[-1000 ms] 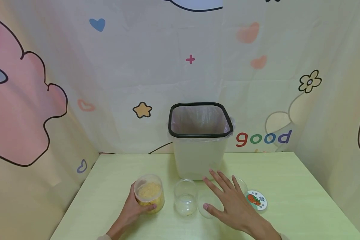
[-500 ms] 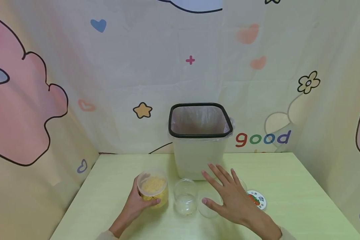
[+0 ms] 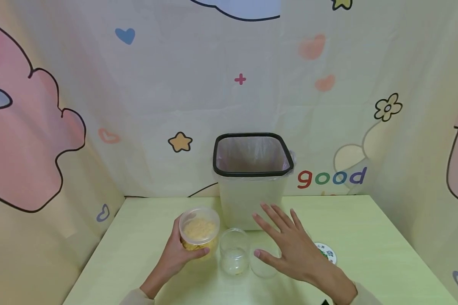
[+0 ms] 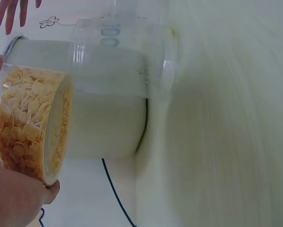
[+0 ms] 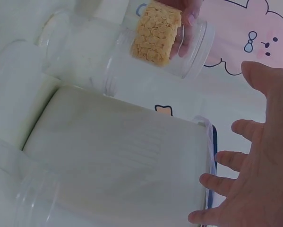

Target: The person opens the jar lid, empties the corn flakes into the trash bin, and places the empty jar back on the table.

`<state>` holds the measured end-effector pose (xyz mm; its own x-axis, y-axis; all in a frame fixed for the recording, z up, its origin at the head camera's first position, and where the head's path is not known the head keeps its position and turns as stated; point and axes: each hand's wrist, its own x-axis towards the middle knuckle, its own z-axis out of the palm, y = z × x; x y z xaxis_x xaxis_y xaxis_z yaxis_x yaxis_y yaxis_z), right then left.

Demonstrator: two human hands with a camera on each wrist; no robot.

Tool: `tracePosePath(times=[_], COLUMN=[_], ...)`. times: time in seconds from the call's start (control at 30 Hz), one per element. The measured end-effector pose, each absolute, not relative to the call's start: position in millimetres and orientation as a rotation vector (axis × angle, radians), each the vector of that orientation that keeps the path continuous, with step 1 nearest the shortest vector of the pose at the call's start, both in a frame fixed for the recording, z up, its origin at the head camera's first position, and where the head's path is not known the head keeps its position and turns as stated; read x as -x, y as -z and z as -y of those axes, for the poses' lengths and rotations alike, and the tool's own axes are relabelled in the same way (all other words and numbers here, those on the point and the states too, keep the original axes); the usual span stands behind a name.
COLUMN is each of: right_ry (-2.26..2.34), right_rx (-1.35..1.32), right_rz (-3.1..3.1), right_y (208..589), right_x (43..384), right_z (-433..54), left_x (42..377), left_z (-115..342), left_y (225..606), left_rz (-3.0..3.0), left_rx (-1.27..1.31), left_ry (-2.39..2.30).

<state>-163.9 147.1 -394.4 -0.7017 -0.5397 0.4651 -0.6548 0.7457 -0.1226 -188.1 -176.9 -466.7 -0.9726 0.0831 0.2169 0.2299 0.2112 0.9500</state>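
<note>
My left hand (image 3: 173,252) grips a clear plastic jar (image 3: 210,243) partly filled with yellow cereal flakes (image 4: 25,118), fingers and thumb around its side. The jar has no lid, tilts slightly, and is held above the table. Beside it stands a clear jar (image 3: 234,256) with no visible filling apart from a few crumbs at its base. My right hand (image 3: 297,252) hovers with spread fingers and holds nothing. A clear round piece (image 3: 264,267) lies near its thumb. In the right wrist view another clear jar (image 5: 28,189) shows at the lower left.
A pale bin (image 3: 252,203) with a black rim and a plastic liner stands at the back of the table. A round printed lid (image 3: 327,253) lies partly behind my right hand. Patterned cloth (image 3: 156,84) hangs behind and at both sides.
My left hand has lifted the flake jar off the table and moved it a little right, toward the other jar. My right hand has shifted slightly farther away and left, still spread.
</note>
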Motion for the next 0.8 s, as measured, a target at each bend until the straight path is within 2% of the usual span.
tracePosePath(times=[0.8], right_ry=[-0.417], right_rx=[-0.963], right_rz=[2.441], right_y=[357.9], right_x=[162.0], right_z=[-135.2], left_x=[173.9], left_z=[135.1], left_y=[422.9], left_rz=[2.261], left_rx=[0.401], left_ry=[1.741])
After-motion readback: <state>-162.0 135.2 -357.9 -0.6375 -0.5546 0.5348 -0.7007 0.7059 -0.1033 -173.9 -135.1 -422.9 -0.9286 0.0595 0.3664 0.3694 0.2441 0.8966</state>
